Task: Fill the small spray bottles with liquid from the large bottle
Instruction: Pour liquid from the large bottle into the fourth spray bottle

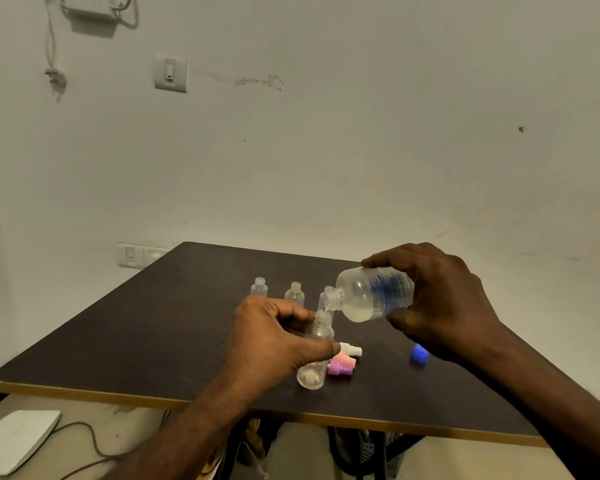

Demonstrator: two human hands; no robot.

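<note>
While liquid runs from the tilted large bottle, gripped in the right hand, into the small spray bottle steadied near the dark table front by the left hand: early in the job, seemingly. Three clear plastic bottles behind, uncapped, fill level unclear. Spray tops and blue cap lying loose alongside.

Two bare forearms, entering from the lower edge. No sleeves in view on either. Left hand and right hand both bare: no gloves, no rings, no watch or band at either wrist. Short nails. Knuckles and tendons standing out.
</note>
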